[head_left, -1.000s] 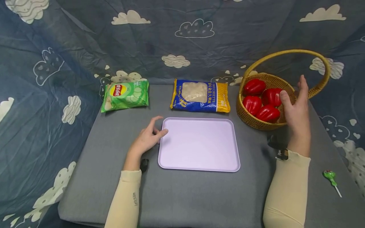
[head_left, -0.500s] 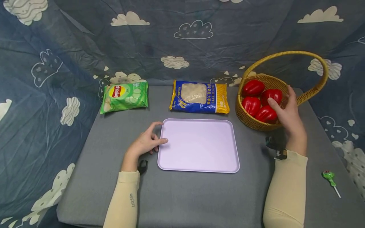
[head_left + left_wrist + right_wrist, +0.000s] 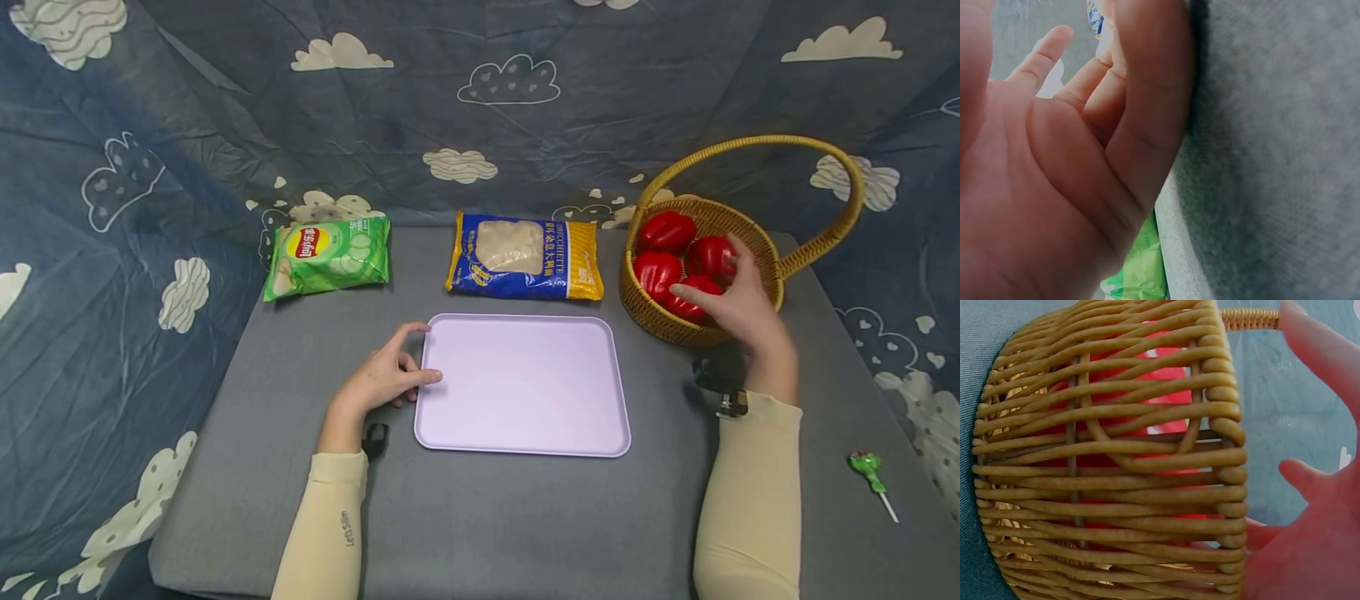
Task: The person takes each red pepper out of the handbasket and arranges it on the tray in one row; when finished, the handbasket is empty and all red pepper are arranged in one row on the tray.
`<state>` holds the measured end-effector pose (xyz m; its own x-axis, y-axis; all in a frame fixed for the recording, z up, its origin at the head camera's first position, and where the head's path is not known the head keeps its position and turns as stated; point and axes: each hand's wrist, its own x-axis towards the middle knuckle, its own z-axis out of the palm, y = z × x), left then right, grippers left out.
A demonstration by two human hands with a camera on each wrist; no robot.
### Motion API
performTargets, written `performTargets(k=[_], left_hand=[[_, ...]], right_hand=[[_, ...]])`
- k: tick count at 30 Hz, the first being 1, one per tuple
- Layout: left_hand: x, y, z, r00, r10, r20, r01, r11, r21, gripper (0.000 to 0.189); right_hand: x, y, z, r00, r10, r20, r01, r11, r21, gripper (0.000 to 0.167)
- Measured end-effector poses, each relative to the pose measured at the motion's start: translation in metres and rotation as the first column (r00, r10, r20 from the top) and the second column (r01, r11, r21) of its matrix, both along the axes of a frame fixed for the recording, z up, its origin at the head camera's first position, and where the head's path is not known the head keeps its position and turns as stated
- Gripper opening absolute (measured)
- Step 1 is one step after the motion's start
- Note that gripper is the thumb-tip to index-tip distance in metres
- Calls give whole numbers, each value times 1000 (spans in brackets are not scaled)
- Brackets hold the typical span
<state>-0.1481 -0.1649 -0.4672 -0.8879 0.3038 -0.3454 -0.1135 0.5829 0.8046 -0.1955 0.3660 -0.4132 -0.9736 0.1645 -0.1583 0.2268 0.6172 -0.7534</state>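
Observation:
In the head view my right hand reaches into the wicker basket, fingers spread over the red bell peppers. Its thumb overlaps the front pepper; the index fingertip is at the right-hand pepper. The right wrist view shows the basket's woven side, with red showing through the gaps and the hand above the rim. My left hand is at the left edge of the lilac tray, thumb over the rim and index at the corner, other fingers loosely bent beside it.
A green Lay's chip bag lies at the back left, and a blue and yellow orecchiette pasta bag behind the tray. A green lollipop lies at the right. The basket's tall handle arches above it. Patterned cloth hangs behind.
My right hand has come down and left from the basket's right side to over the front peppers. The left hand has shifted slightly down along the tray's edge.

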Motion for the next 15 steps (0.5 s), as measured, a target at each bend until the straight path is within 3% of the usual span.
performTargets(k=[9, 15], left_hand=[[1, -1, -1, 999, -12, 46, 12, 1000, -17, 77], [1, -1, -1, 995, -29, 94, 30, 1000, -8, 74]], right_hand=[[-5, 0, -7, 992, 123, 24, -124, 991, 49, 120], [-7, 0, -7, 987, 150, 64, -154, 986, 66, 116]])
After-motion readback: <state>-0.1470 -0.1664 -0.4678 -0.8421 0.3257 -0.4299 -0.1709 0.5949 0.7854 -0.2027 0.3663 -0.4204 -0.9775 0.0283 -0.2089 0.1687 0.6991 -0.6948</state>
